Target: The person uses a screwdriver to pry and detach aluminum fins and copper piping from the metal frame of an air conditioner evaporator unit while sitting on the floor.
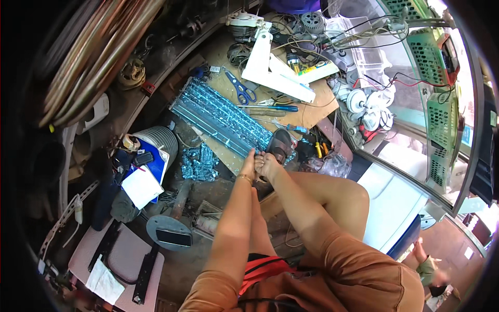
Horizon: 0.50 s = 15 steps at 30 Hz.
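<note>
A long, shiny blue finned coil (223, 117) lies slantwise on a brown board (325, 101), its fins torn and ragged. My left hand (248, 165) and my right hand (267, 166) meet at the coil's near right end. Both are closed with their fingers bent, and whatever lies between them is hidden. A foot in a dark sandal (280, 144) presses against that same end, just beyond my right hand. Crumpled blue fin scraps (200, 163) sit on the floor left of my forearms.
Blue-handled scissors (241, 89), a blue screwdriver (283, 108) and a white bracket (270, 73) lie on the board. Left stands a coiled grey hose (158, 143) with papers (141, 187). A phone (174, 237) rests on a round stool. Copper tubing (96, 62) hangs upper left.
</note>
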Tool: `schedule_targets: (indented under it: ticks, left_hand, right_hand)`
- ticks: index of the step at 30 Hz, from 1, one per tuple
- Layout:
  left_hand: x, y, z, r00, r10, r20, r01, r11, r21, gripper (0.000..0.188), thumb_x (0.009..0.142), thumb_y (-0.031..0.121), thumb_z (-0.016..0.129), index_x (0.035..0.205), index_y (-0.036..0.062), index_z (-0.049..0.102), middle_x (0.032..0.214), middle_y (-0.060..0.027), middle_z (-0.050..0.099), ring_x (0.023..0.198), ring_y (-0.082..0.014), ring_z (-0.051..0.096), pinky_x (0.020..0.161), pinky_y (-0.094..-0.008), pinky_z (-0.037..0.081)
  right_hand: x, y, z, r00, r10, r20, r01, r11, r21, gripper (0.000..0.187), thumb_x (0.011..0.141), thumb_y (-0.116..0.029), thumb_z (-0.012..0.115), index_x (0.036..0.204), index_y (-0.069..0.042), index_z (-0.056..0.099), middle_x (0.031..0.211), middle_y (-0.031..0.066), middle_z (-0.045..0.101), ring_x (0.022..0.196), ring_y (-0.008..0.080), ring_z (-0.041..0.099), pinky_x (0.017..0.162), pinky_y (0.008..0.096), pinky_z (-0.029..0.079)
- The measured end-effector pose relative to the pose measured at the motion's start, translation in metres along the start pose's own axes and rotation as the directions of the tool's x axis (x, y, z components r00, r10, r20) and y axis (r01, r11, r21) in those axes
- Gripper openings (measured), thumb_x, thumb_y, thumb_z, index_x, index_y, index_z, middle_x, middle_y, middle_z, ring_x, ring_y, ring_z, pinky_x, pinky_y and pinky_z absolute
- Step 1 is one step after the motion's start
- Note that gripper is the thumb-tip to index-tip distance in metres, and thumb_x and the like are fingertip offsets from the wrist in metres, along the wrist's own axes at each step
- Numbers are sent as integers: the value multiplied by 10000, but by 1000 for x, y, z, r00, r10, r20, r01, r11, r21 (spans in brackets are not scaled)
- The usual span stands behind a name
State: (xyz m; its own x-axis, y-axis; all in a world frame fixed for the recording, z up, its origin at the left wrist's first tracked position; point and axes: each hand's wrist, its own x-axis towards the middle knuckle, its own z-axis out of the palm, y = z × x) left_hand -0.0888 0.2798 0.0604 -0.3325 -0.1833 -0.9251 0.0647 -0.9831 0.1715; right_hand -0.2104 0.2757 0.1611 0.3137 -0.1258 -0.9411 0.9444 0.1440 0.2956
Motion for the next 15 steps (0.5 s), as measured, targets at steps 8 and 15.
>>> schedule_targets:
  ticks: [8,15]
  left_hand:
    - [-28,65,56,474,873,114,-313,46,949,447,998,468,640,1113,41,704,1081,-179,721,978,-341,694,871,-462,565]
    - [-33,140,70,694,573,-436,276,347,896,919,877,537,747,1535,-22,431,1672,-312,231,1526,-523,244,1210,-558,312]
  right_hand:
    - [-5,-44,-17,994,-28,-110,21,998,-56,219,1034,-190,415,836,-140,494,558,-39,329,400,102,298,346,253,215]
    - [9,-39,-24,1000,-11,2,10,999,46,162,984,-194,493,826,-156,499,591,-25,385,436,121,304,370,267,194]
